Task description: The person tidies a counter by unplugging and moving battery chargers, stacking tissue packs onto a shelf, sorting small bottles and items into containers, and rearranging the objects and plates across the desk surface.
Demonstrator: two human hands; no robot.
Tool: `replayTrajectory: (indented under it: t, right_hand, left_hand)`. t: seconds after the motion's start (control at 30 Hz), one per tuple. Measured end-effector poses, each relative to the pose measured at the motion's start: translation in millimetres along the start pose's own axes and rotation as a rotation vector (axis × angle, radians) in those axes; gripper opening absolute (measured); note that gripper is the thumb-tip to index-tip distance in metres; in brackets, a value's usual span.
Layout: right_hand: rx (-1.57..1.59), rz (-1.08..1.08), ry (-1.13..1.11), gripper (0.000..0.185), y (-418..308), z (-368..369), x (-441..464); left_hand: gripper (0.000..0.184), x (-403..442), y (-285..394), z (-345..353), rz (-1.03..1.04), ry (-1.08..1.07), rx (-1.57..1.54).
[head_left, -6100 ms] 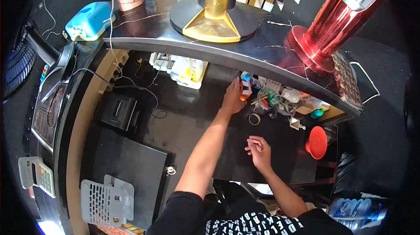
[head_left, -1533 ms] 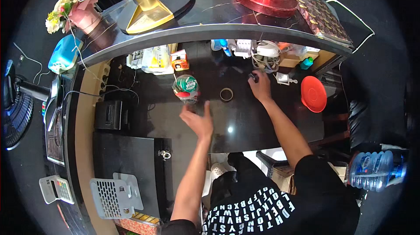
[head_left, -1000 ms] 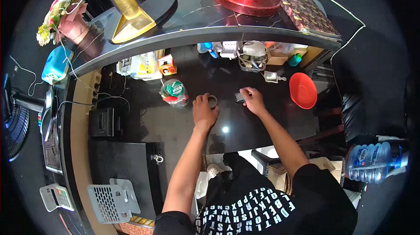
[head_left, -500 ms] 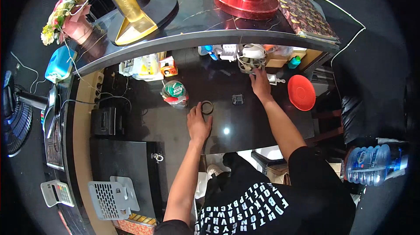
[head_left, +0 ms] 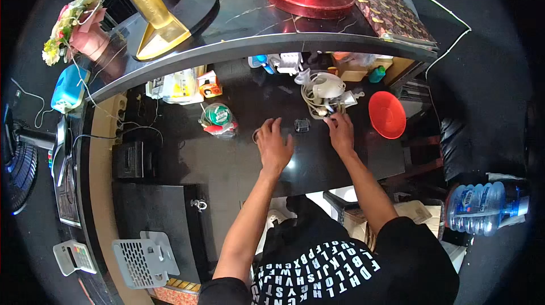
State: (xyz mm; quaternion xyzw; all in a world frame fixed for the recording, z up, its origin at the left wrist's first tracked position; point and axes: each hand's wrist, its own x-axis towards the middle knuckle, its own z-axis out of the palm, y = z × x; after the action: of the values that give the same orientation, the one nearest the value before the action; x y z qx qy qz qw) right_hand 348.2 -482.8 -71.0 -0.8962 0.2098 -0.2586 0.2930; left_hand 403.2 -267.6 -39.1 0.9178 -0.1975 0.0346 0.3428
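Note:
My right hand (head_left: 341,134) has its fingers closed on the near edge of a container of white cables (head_left: 325,90). A rounded white device lies on top of the coiled cables, and the container's walls are partly hidden. My left hand (head_left: 273,146) hovers over or rests on the dark desk, fingers apart, holding nothing. Beside its fingers a brown tape roll (head_left: 255,136) shows only partly. A small dark, clear-edged square box (head_left: 302,125) lies between my hands. To the right of the container is a red plate (head_left: 387,115).
A clear tub with a green-topped item (head_left: 219,115) and an orange-white box (head_left: 209,84) stand at left. A raised shelf (head_left: 244,46) spans the far side, bearing a red stand (head_left: 309,1) and a gold stand (head_left: 162,38). A large water bottle (head_left: 474,208) is at right.
My right hand has drawn the container of cables toward me from beneath the shelf. My left hand has shifted right and away from the tape roll, fingers spread. The view has shifted slightly.

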Motion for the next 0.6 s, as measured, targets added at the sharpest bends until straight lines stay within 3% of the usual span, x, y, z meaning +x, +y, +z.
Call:
replayTrajectory:
  t: [0.17,0.4,0.5,0.6]
  right_hand:
    - [0.094,0.036,-0.018,0.018,-3.4,-21.2,-31.3]
    - [0.253,0.070,-0.042,0.017,-2.0,-33.7,-51.9]
    - [0.173,-0.002,-0.002,0.026,-8.6,-41.3,-53.8]
    - [0.366,0.255,-0.034,0.037,-33.0,-45.8,-69.0]
  left_hand:
    - [0.077,3.9,14.8,10.8,0.193,-0.134,0.147]
    - [0.052,13.6,10.8,32.8,0.283,-0.169,0.070]
    - [0.045,10.9,6.3,33.1,0.303,-0.146,-0.002]
    - [0.046,2.5,-2.7,35.7,0.293,-0.111,-0.109]
